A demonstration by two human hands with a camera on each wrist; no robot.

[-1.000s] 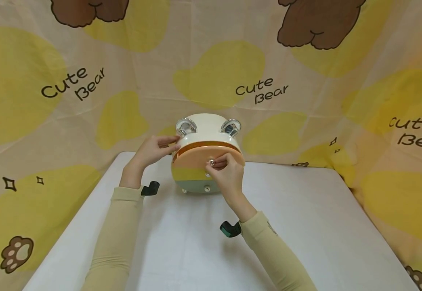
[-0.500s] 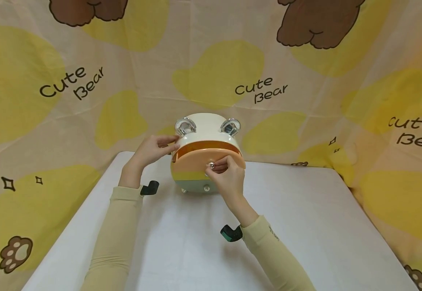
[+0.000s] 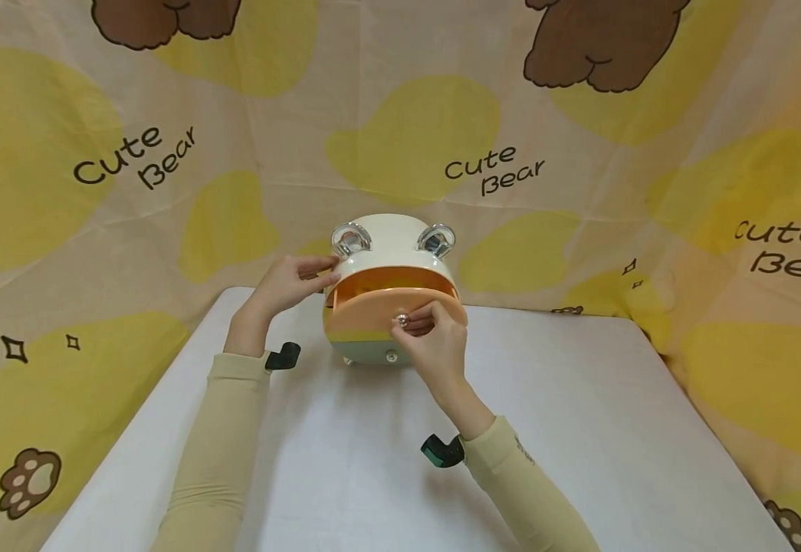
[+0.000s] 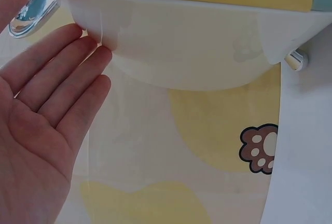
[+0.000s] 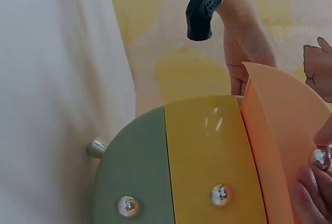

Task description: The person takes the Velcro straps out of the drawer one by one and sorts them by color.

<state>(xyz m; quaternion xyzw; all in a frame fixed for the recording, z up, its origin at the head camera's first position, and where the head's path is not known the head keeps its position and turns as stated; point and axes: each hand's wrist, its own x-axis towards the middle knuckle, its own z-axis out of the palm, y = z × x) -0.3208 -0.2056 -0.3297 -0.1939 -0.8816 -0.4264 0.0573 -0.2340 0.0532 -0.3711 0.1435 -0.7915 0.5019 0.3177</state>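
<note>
A small rounded storage box (image 3: 392, 238) with a cream shell and silver ears stands on the table. Its orange top drawer (image 3: 366, 310) is pulled part way out, with the orange inside showing above the front. My right hand (image 3: 438, 345) pinches the drawer's round silver knob (image 3: 402, 320) between thumb and fingers. In the right wrist view, the yellow drawer (image 5: 207, 146) and green drawer (image 5: 137, 167) sit flush. My left hand (image 3: 288, 285) rests its straight fingers against the box's left side, below the ear; the left wrist view shows the fingertips (image 4: 104, 53) at the cream wall.
The box stands on short silver feet (image 5: 96, 148) near the back of the white table (image 3: 345, 460). A cloth backdrop (image 3: 400, 146) with bears and yellow patches hangs right behind. Black camera mounts (image 3: 443, 451) stick out from both wrists.
My right hand has drawn the orange drawer outward by its knob, widening the gap above the drawer front. The left hand has stayed at the box's side.
</note>
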